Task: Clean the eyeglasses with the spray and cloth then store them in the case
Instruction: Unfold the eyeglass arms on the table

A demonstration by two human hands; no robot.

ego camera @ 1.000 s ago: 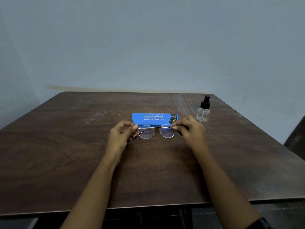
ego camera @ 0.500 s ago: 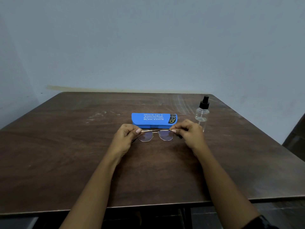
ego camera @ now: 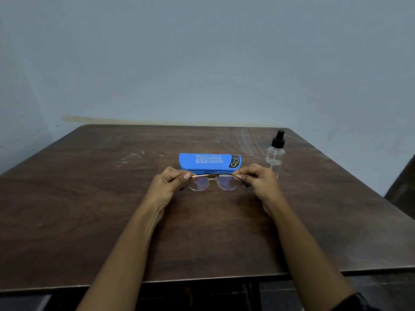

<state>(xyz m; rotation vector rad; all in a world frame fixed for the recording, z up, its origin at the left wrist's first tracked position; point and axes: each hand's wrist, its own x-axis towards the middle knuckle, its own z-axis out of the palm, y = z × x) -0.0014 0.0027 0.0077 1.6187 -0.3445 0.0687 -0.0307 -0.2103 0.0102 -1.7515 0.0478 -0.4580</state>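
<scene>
Thin gold-rimmed eyeglasses (ego camera: 212, 182) are held just above the table, lenses hanging down toward me, both temples folded across. My left hand (ego camera: 167, 184) pinches the left end of the frame and my right hand (ego camera: 258, 181) pinches the right end. Directly behind them lies a closed blue glasses case (ego camera: 208, 160) with white lettering. A clear spray bottle (ego camera: 275, 153) with a black nozzle stands upright to the right of the case, just beyond my right hand. No cloth is in view.
The dark wooden table (ego camera: 89, 209) reaches a pale blue wall at the back. Its front edge runs across the bottom of the view. A dark object (ego camera: 402, 187) shows past the table's right edge.
The glasses have tipped so the lenses face more downward, and both temples now lie folded along the frame. My hands have stayed at the two ends of the frame.
</scene>
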